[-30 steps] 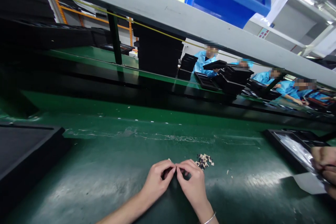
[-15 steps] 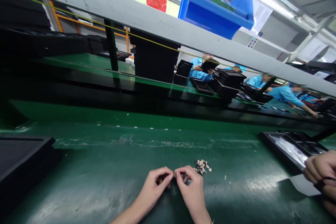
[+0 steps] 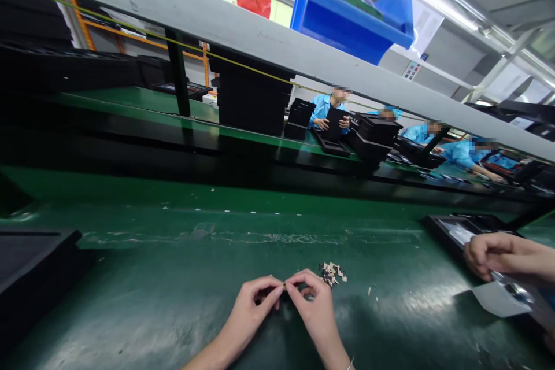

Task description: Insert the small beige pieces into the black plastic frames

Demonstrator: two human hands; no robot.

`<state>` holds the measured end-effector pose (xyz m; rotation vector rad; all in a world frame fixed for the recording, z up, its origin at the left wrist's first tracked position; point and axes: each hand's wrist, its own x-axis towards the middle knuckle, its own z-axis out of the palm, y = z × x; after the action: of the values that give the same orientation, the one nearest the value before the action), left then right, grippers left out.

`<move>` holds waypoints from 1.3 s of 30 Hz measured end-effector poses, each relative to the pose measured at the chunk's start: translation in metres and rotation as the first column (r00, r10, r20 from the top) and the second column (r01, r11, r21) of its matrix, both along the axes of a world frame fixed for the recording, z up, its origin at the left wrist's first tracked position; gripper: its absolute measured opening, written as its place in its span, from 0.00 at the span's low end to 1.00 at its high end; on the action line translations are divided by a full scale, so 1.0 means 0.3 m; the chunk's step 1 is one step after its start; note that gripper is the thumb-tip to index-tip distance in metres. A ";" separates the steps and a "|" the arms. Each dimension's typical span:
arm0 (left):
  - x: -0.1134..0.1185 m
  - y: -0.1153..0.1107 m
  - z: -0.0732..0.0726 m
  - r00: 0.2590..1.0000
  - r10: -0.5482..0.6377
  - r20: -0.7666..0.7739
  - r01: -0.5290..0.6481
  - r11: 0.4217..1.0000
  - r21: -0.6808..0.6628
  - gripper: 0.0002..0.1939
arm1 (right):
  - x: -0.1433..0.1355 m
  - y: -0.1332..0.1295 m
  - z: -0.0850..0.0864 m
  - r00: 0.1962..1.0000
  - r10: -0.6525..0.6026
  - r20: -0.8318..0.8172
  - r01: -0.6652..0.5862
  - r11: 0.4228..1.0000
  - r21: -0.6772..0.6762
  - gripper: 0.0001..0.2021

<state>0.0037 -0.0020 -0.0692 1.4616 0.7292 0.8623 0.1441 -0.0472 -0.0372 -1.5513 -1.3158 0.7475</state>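
Over the green tabletop [image 3: 173,300], my left hand [image 3: 255,303] and my right hand [image 3: 313,306] meet fingertip to fingertip. Both are closed in a pinch. Between them is a tiny dark and tan piece [image 3: 284,285], mostly covered by the fingers, and its kind cannot be made out. Just beyond my right hand lies a small pile of tan and black pieces [image 3: 333,273], flat and irregular in shape. A couple of loose slivers [image 3: 370,291] rest to the right of the pile.
A co-worker's hand [image 3: 498,254] holds something near a white sheet [image 3: 496,299] at the right, beside a black tray [image 3: 437,231]. Black trays [image 3: 34,254] stand at the left. A shelf beam [image 3: 260,37] with a blue bin [image 3: 347,23] crosses above. Several people in blue work beyond.
My hands keep their pinch, almost in place. The co-worker's hand at the right has reached further in over the tray. Across the bench, a person has tilted a black tray upright.
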 end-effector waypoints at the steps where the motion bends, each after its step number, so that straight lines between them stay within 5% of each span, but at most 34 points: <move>1: -0.001 -0.001 0.001 1.000 -0.003 0.002 0.003 1.000 0.001 0.16 | 0.000 0.002 -0.004 0.999 -0.014 -0.048 0.013 1.000 -0.015 0.07; 8: -0.007 -0.023 0.011 0.993 0.120 -0.004 -0.117 0.971 0.211 0.09 | 0.002 0.015 -0.039 0.950 -0.063 -0.306 0.025 0.992 -0.127 0.11; 12: -0.008 -0.021 0.016 0.997 0.067 -0.024 -0.062 0.984 0.164 0.13 | -0.001 0.014 -0.040 0.950 -0.053 -0.309 0.013 0.991 -0.131 0.12; 24: 0.001 -0.013 -0.009 0.999 -0.006 -0.046 0.010 0.997 0.075 0.17 | -0.014 -0.004 -0.025 0.993 -0.075 0.096 0.073 0.997 0.024 0.08; 33: -0.002 -0.008 -0.002 0.993 0.101 -0.055 -0.095 0.990 0.106 0.15 | -0.015 -0.022 -0.007 0.948 -0.121 0.295 0.045 0.967 0.252 0.07; 39: -0.002 -0.021 0.007 0.990 0.120 -0.072 -0.100 0.965 0.241 0.13 | -0.018 -0.016 -0.007 0.951 -0.064 0.304 0.014 0.987 0.163 0.07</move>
<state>0.0030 -0.0083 -0.0670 1.6918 0.7987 1.0039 0.1388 -0.0520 -0.0392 -1.6028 -1.5267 0.3723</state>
